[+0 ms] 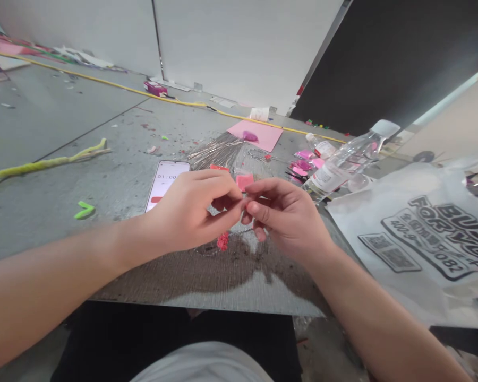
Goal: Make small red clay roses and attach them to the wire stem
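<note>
Over the table near its front edge, my left hand (pixel 201 209) and my right hand (pixel 289 215) meet fingertip to fingertip. Both are closed in a pinch. A tiny reddish bit shows between the fingertips, too small and blurred to name. Just below the hands lies a red crumbly clump (pixel 222 241), with a thin wire-like strand (pixel 241 231) beside it running toward my right fingers. Behind the fingertips sits a pink block (pixel 244 182). A phone (pixel 163 183) with a timer on its screen is partly covered by my left hand.
Thin metal wires (pixel 217 151) fan out beyond the hands, beside a pink sheet (pixel 258 135) bearing a purple lump (pixel 250 136). At right stand a tilted clear bottle (pixel 342 164) and a white printed bag (pixel 414 233). A yellow cable (pixel 123 87) crosses behind; green pieces (pixel 84 210) lie left.
</note>
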### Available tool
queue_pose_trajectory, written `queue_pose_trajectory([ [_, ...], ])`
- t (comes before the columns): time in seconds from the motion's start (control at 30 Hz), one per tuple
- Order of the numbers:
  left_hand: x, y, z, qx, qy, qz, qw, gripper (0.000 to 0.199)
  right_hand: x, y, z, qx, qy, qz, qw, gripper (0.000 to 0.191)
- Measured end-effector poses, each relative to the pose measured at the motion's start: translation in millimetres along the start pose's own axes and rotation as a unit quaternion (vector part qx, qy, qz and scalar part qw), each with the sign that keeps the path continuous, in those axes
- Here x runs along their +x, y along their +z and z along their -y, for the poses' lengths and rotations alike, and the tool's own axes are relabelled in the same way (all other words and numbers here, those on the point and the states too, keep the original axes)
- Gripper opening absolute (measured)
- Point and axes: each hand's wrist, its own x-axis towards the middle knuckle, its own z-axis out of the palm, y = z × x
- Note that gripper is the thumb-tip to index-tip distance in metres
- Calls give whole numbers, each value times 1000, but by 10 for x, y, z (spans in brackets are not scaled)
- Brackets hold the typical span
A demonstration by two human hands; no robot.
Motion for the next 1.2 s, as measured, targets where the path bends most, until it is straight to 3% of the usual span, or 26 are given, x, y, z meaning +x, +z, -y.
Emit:
queue_pose_trajectory([
  [0.2,24,-22,-9,-79,-53,11,995,18,24,-63,-6,114,38,55,991,26],
  [0.3,48,-51,72,-110,-55,44,991,14,34,-114,-20,150,49,99,983,27],
  [0.47,89,-78,417,-29,-6,205,978,12,82,-228,-120,195,37,201,959,26],
  [0.63,41,11,726,-7,-10,304,953,20,121,-280,-227,212,4,278,937,21],
  [0.8,16,65,762,-31,-16,340,940,20,134,-280,-229,213,-26,284,935,19],
  [1.2,16,117,750,-24,-12,329,944,20,139,-276,-146,161,-45,204,965,28],
])
